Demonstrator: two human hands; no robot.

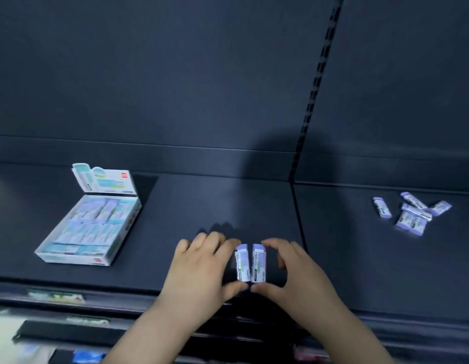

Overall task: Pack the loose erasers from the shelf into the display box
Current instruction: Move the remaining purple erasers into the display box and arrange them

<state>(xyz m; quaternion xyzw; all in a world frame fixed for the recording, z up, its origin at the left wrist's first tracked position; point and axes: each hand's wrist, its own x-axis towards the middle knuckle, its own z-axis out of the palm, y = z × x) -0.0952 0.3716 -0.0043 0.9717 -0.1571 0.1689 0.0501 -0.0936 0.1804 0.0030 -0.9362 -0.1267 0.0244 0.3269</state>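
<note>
Two purple-and-white wrapped erasers stand side by side near the shelf's front edge, between my hands. My left hand [202, 264] grips the left eraser [241, 262] between thumb and fingers. My right hand [296, 274] grips the right eraser [259, 262] the same way. The open white display box [70, 254], lid flap raised, sits at the left of the shelf and holds rows of wrapped erasers. A loose pile of erasers [412, 214] lies at the far right of the shelf.
The dark shelf [191, 206] has a dark back panel and a slotted upright post [314, 93] between two sections. Price labels [56, 296] run along the front rail. A lower shelf with packaged goods shows at the bottom left.
</note>
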